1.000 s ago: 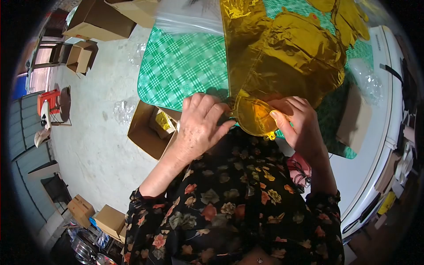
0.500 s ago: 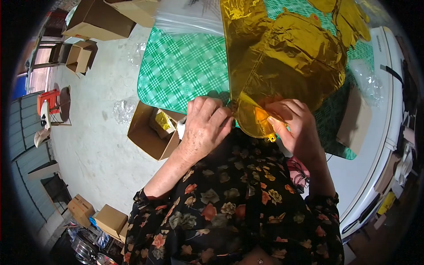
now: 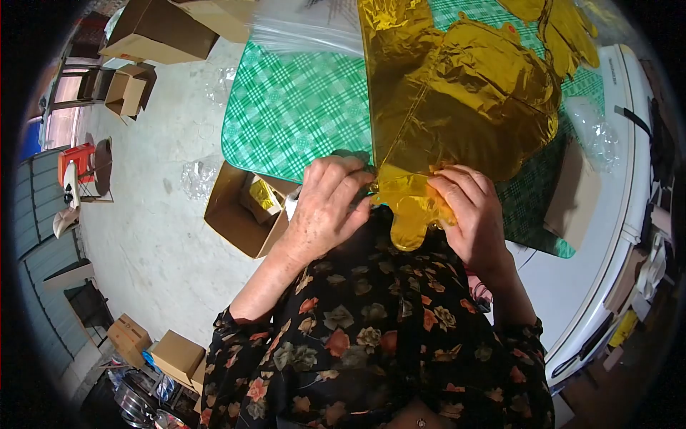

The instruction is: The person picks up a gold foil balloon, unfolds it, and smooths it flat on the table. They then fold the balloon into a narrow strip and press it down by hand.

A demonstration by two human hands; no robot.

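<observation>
A large flat gold foil balloon (image 3: 464,107) lies on the green checked tabletop, its lower end hanging over the near edge toward my body. My left hand (image 3: 329,204) is closed, thumb and fingers pinching the left edge of that lower end. On the other side, my right hand (image 3: 468,214) pinches the right edge, fingers on top. Between the hands a rounded foil flap (image 3: 409,225) hangs down in front of the black floral shirt. The fingertips of both hands are partly hidden by foil and knuckles.
The green checked table (image 3: 296,114) carries a stack of clear plastic bags (image 3: 307,27) at its far side. More gold foil (image 3: 568,36) lies at the far right. An open cardboard box (image 3: 236,222) with gold packets stands below the table's left edge. A white surface (image 3: 572,286) borders the right.
My right hand has turned and shifted slightly down. The balloon's lower end has opened out, and a rounded flap now hangs between my hands. My left hand stays nearly in place.
</observation>
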